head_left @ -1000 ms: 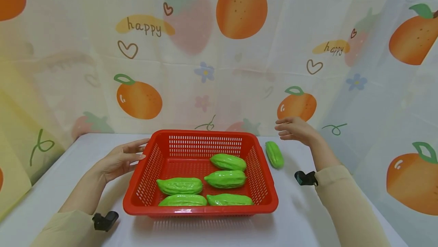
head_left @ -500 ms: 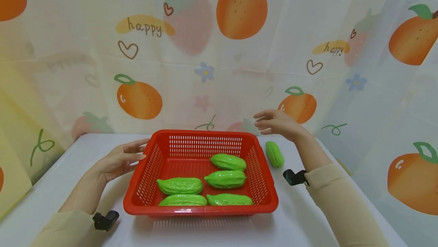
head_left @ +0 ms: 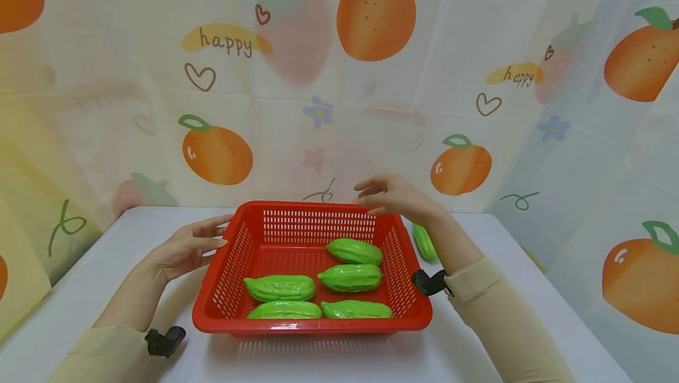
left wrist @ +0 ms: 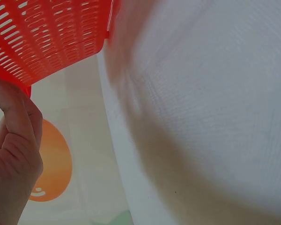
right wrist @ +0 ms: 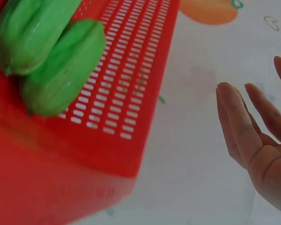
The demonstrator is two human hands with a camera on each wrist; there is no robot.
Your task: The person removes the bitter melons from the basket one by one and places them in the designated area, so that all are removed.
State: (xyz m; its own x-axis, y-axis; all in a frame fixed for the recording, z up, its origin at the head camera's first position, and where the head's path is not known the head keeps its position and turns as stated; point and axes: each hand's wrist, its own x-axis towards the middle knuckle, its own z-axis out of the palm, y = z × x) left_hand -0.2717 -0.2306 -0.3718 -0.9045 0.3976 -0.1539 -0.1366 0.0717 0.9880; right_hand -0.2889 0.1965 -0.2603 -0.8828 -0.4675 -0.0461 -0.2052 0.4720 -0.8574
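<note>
A red perforated plastic basket [head_left: 313, 325] stands on the table with several glossy green bitter melons [head_left: 350, 277] lying in it, mostly at the right and front. My left hand [head_left: 185, 248] holds its left rim, thumb at the edge and fingers along the outer side; the left wrist view shows those bent fingers [left wrist: 19, 112] at the basket's corner. Holding nothing, my right hand [head_left: 395, 195] hovers over the far right corner, fingers loosely extended. Outside the basket's right side lies another bitter melon [head_left: 424, 243], partly hidden behind my right forearm.
The white table [head_left: 509, 247] ends close behind the basket, at a fruit-printed curtain [head_left: 371, 118]. Black wrist cameras [head_left: 431, 282] sit at both sleeve cuffs, the right one overlapping the basket's right rim in the head view.
My right hand has swept left, from beyond the outside bitter melon to over the basket's far right corner. The left hand, basket and melons have stayed in place.
</note>
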